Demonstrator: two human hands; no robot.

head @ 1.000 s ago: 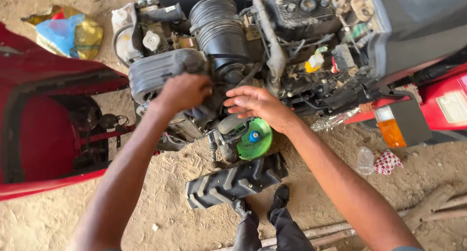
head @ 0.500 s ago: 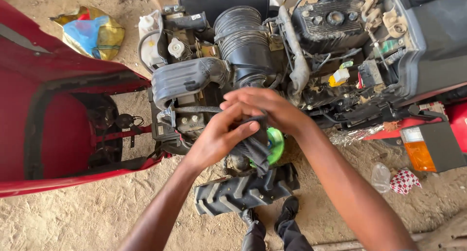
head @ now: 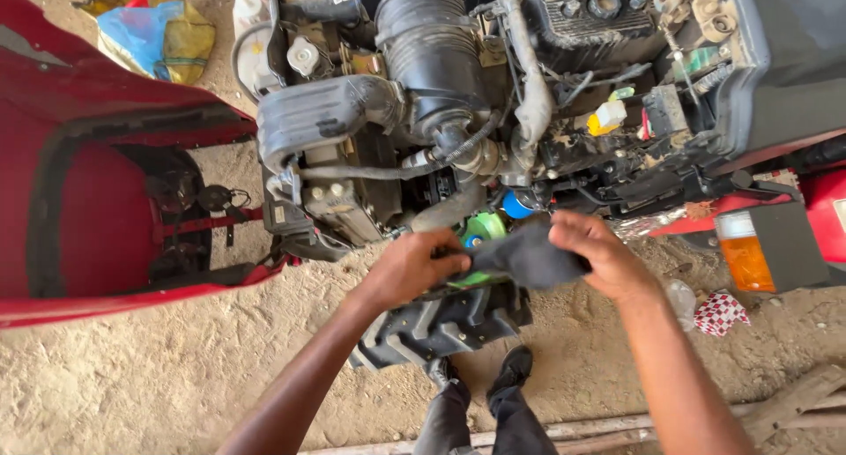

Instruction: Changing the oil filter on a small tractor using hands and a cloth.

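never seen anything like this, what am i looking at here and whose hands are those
This picture comes from a camera worn on a person's head, looking down, so the two bare arms are the wearer's own. The left hand and right hand together hold a dark cloth stretched between them, in front of a green round part low on the machine. The machine is an uncovered engine, with black hoses and an air pipe showing; its red hood is swung open at the side. Below is a small black tyre, then the person's shoes on sandy ground. A crumpled bag lies at top left.
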